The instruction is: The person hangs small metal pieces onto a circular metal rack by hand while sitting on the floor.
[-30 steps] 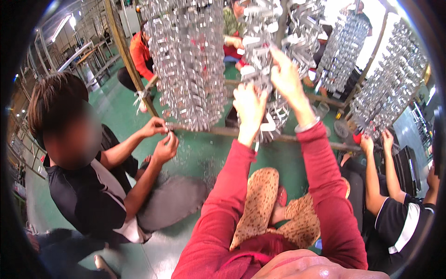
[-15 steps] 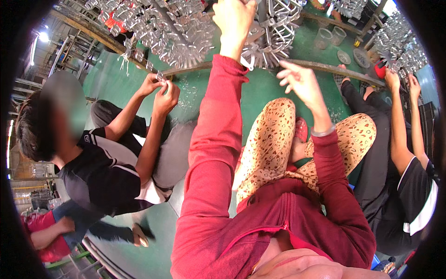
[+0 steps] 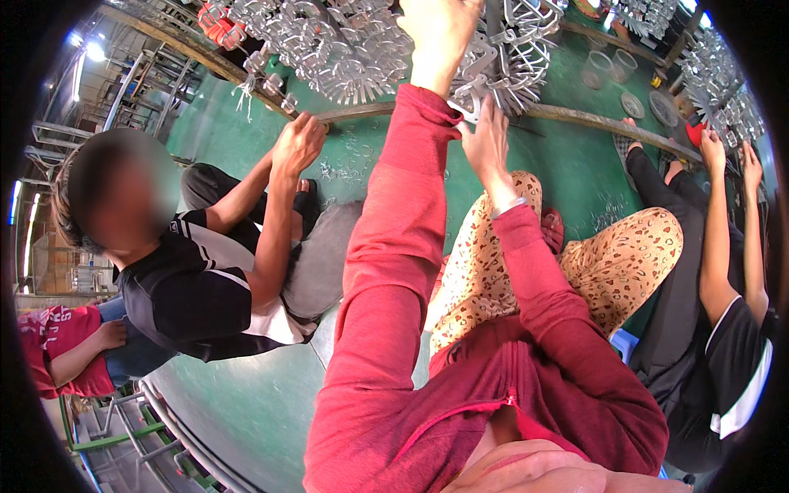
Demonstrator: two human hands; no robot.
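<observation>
My left hand (image 3: pixel 442 37) reaches up to the top edge, beside a hanging cluster of silvery bent metal pieces (image 3: pixel 518 62). Its fingertips are cut off by the frame, so its grip is hidden. Just below, my right hand (image 3: pixel 489 146) is raised with its fingers stretched upward and its thumb apart. Those fingertips come up to a pale metal piece (image 3: pixel 467 105) at the bottom of the cluster; whether they touch it I cannot tell. A second, wider cluster of metal pieces (image 3: pixel 341 62) hangs left of my left hand.
A wooden rail (image 3: pixel 608 124) crosses below the clusters. At left a seated co-worker (image 3: pixel 197 279) holds both hands up at the rail; another co-worker's hands (image 3: pixel 713 152) are at metal pieces on the right. Clear plastic containers (image 3: pixel 625 66) and loose bits (image 3: pixel 349 160) lie on the green floor.
My right hand has moved left and up, from apart in the air to beside the metal cluster. The view has shifted slightly, and the left co-worker's head has turned.
</observation>
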